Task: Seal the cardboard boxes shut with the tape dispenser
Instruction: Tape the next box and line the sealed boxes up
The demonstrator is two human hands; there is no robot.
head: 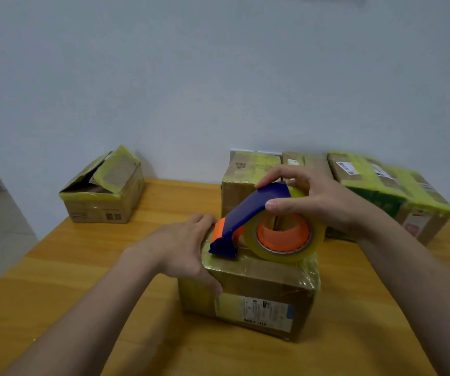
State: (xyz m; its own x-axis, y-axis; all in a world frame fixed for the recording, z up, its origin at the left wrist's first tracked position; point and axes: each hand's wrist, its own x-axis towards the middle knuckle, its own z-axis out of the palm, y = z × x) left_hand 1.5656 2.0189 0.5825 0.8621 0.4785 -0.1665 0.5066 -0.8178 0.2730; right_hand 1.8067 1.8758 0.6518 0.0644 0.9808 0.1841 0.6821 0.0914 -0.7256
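Wooden table [83,267]: flat, smooth, orange-grained top. The slick face looked likely to let a box skid if the tape was pulled hard.
Right rear box [392,191]: long carton at the back right, wrapped in glossy yellowish tape that lay wrinkled. It stood close enough to be knocked by a wide right-arm stroke.
Open box [102,194]: back left, well apart from the work. Its creased flaps stood up and it was not yet sealed; bent flaps might spring back under the tape.
Near box [259,289]: squat brown corrugated carton at table centre, its top and edges already filmed with tape. Wrinkled film could trap air and lift.
Tape dispenser [248,213]: hard blue plastic frame with an orange nose, resting on the near box's top. The cutter end lay just beside the left fingers, so a slip could nick them.
Tape roll [286,234]: clear-yellow tape on an orange core. The tape could fold on itself if tension dropped.
Right hand [313,199]: fingers and thumb curled over the frame and roll, gripping.
Left hand [183,248]: clasped round the near box's upper left corner, steadying it.
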